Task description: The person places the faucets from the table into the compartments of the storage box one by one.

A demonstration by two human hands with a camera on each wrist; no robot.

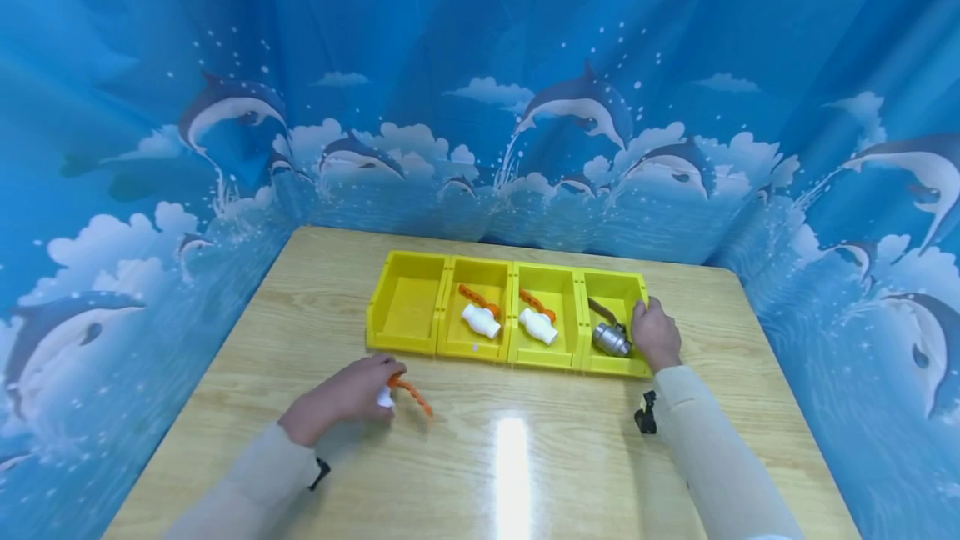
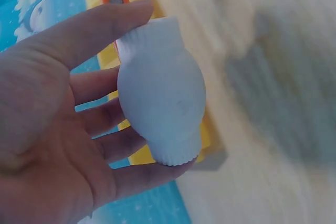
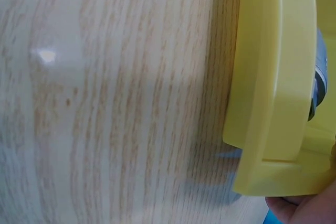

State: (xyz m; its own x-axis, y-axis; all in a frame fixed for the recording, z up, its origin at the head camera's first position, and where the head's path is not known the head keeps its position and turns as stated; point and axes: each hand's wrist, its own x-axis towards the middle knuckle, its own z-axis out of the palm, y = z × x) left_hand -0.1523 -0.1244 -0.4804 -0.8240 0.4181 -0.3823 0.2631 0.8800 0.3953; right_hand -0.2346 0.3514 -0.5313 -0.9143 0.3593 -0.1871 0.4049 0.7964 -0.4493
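Observation:
My left hand (image 1: 348, 394) holds a white plastic ball valve (image 2: 161, 90) over the table in front of the bins. The thumb lies on its upper end, and the fingers curl behind and under it. Its orange lever (image 1: 411, 393) sticks out to the right. At the other side, my right hand (image 1: 657, 336) grips the right side wall of the rightmost yellow bin (image 3: 265, 93). Inside that bin lies a metal ball valve (image 1: 612, 340) with a dark lever. In the right wrist view only part of the hand shows, at the bin's corner.
Four yellow bins stand joined in a row on the wooden table (image 1: 450, 448). The leftmost bin (image 1: 408, 302) has nothing in it. Each middle bin holds one white valve with an orange lever, a left one (image 1: 481, 321) and a right one (image 1: 537, 326). A dolphin-print curtain (image 1: 465, 107) surrounds the table.

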